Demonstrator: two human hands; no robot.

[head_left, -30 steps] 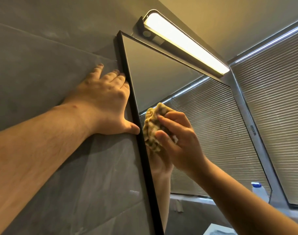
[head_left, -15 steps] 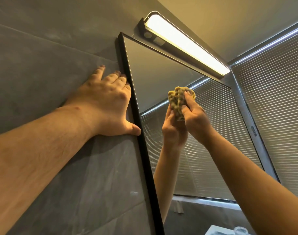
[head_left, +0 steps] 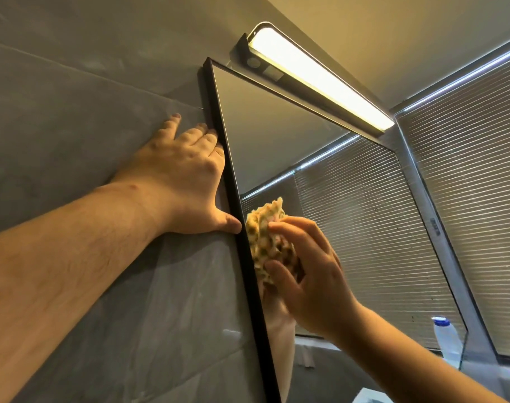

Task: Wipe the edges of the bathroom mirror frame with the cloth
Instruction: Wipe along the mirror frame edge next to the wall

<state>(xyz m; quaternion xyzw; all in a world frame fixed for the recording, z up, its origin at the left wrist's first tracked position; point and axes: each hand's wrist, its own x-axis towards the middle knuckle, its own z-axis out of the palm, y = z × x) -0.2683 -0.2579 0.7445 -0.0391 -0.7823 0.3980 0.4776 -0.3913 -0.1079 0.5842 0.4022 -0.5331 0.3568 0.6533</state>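
The left hand (head_left: 178, 173) lies flat on the grey tiled wall (head_left: 73, 117), fingers straight and spread, holding nothing; its fingertips and thumb tip touch the outer side of the black mirror frame (head_left: 232, 181) along the mirror's left edge. The right hand (head_left: 314, 274) reaches up from the lower right and grips a bunched yellow-green cloth (head_left: 262, 231), with the thumb and fingers curled round the wad. The cloth is pressed against the mirror glass (head_left: 265, 126) just inside the left strip of the frame, roughly level with the left thumb and slightly below it; whether the cloth actually touches the black strip or only the glass beside it cannot be told. The hand and forearm are reflected in the glass directly beneath the cloth. Above the mirror's top edge a long bar lamp (head_left: 320, 74) is lit. Window blinds (head_left: 468, 170) fill the right side of the view and are also reflected in the mirror. A white bottle with a blue cap (head_left: 448, 338) stands at the lower right, near the mirror's right edge.
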